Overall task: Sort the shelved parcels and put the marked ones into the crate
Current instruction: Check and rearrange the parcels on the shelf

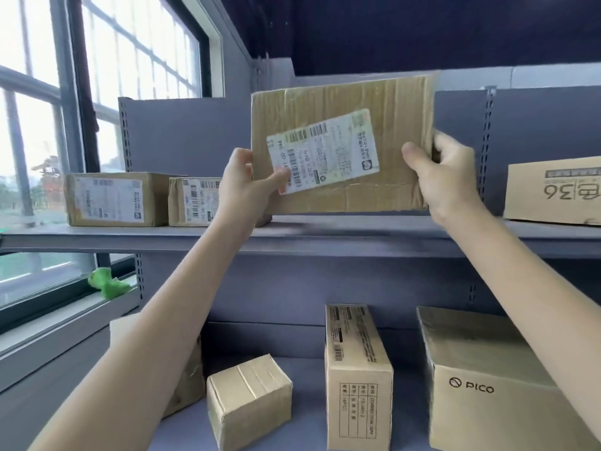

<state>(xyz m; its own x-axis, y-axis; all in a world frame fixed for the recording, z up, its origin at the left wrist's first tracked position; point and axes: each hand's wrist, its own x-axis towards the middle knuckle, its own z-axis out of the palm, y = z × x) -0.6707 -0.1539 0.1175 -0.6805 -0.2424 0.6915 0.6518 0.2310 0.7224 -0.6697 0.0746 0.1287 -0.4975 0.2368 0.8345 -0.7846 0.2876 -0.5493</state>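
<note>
A flat parcel is held up at the centre of the frame, in front of the upper shelf, its broad face turned to the camera. It is gripped at its lower left edge by the left hand, thumb laid on the corner of the white label, and at its right edge by the right hand, thumb on the front and fingers curled behind. The long axis of the parcel runs roughly left to right, slightly tilted, and the label is stuck on askew, its long side rising toward the upper right. The step in hand is judged to be the reading of the label for a mark; it would be done well if the parcel is kept steady and square to the eyes, and if the left thumb is slid off the label so that no print is covered. No crate is seen in the frame. Other boxes are ranged at the left and right of the upper shelf, and more on the lower shelf at the bottom of the frame.
</note>
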